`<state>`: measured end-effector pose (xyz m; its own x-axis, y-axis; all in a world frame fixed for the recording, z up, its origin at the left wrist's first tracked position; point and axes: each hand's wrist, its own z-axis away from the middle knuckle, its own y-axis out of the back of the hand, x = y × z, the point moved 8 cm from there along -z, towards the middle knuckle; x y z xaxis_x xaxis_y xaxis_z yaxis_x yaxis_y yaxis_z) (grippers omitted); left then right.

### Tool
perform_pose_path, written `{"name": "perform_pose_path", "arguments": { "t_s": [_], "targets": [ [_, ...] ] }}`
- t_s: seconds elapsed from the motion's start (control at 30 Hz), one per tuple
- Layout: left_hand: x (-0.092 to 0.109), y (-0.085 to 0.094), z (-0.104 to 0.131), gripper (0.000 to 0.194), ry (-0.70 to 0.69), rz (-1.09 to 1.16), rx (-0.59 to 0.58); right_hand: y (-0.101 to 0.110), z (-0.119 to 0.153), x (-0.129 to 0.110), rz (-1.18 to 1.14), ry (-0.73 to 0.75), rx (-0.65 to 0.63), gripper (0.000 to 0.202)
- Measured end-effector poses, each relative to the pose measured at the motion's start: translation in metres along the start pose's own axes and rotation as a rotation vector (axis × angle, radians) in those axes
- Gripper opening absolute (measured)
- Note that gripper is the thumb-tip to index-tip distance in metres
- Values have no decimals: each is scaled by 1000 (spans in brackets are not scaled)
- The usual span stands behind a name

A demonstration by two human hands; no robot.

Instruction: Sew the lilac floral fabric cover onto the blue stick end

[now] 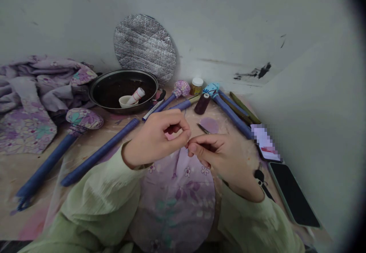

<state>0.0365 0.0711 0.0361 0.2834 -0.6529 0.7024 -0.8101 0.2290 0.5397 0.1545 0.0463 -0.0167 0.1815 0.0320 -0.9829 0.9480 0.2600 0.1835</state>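
Apparently, the left hand point(160, 136) and right hand point(221, 156) are pinched closed, contents indiscernible; a slackened grip could drop anything fine onto the near lilac flower-printed cloth point(177, 203).

I've got a dark pan point(110, 89) at back left, white cup point(122, 101) inside. Silver quilted disc point(144, 47) leans on the wall point(214, 24) behind. White-lidded jar point(196, 87) stands right of the pan. To my right: lit phone point(265, 142) (display partly pixelated), dark-screened phone point(296, 196) just beside it.
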Motion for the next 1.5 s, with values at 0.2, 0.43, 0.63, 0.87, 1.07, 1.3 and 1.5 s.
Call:
{"name": "perform_pose_path", "arguments": {
  "t_s": [0.2,0.43,0.63,0.87,1.07,1.3,1.5],
  "targets": [
    [2,-4,0,16,-5,7,-33,-5,-2,-4,45,53,-42,21],
    [-1,-7,0,17,-11,42,-53,-4,-4,-8,-16,114,-66,24],
    [-8,9,2,8,-50,121,208,2,-4,6,-399,69,73,15],
    [2,-12,5,10,20,308,86,16,-1,5,-454,219,280,8],
    [-4,-22,5,2,85,464,81,19,2,5,-454,275,333,7],
    [-23,-37,8,3,377,900,2,22,9,-11,-256,413,337,7],
    [-28,-47,12,7,574,1122,-55,22,24,-38,125,588,436,15]
  ]
}}
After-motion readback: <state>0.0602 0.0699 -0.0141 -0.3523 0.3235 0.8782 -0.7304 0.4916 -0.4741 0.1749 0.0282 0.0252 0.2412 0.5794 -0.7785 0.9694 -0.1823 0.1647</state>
